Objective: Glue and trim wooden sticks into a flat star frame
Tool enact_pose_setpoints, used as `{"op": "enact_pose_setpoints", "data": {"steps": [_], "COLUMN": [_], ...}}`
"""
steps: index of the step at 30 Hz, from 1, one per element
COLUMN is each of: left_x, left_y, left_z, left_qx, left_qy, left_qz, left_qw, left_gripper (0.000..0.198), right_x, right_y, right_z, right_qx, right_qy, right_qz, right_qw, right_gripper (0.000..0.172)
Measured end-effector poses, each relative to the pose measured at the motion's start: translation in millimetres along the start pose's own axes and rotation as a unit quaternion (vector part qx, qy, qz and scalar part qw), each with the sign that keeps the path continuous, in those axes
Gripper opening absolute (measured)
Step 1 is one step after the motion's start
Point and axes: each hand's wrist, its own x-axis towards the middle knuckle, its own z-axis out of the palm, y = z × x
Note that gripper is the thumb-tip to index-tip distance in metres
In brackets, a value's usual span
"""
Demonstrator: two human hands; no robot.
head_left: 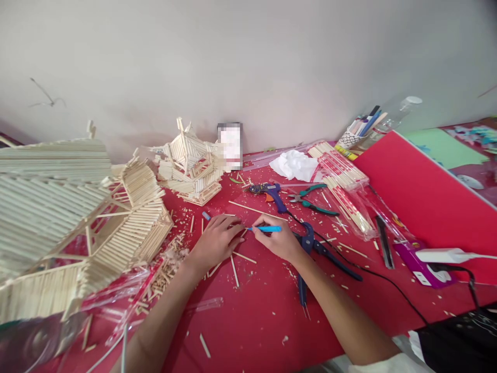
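Crowding the left: stick-built model roofs (77, 217). Lying just right of the hands: blue-handled cutters (310, 248), glue gun (272, 192), pliers (310, 199), black cord (388, 282). Staying open: near strip of red worktop (252, 321), only scattered sticks (235, 269) littering it.

Large stick model (50, 207) running off the frame's left edge, small upright card (230, 145) at upper centre showing pixelated, pen (266, 228) disappearing partly inside the right hand (277, 241), stick under the left hand (217, 241) lying mostly covered, both forearms leaving the bottom edge, bottle (396, 116) at upper right blurring out.
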Motion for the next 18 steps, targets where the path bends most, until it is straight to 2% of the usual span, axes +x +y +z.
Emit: {"op": "enact_pose_setpoints", "data": {"steps": [18], "left_x": [0.2], "left_y": [0.6], "left_z": [0.2], "left_qx": [-0.009], "left_qy": [0.003], "left_qz": [-0.001], "left_qw": [1.000], "left_gripper": [0.028], "right_x": [0.1], "right_y": [3.0], "right_z": [-0.2], "right_qx": [0.009], "right_qy": [-0.005], "right_qz": [0.004], "right_qw": [1.000], "right_gripper": [0.009]}}
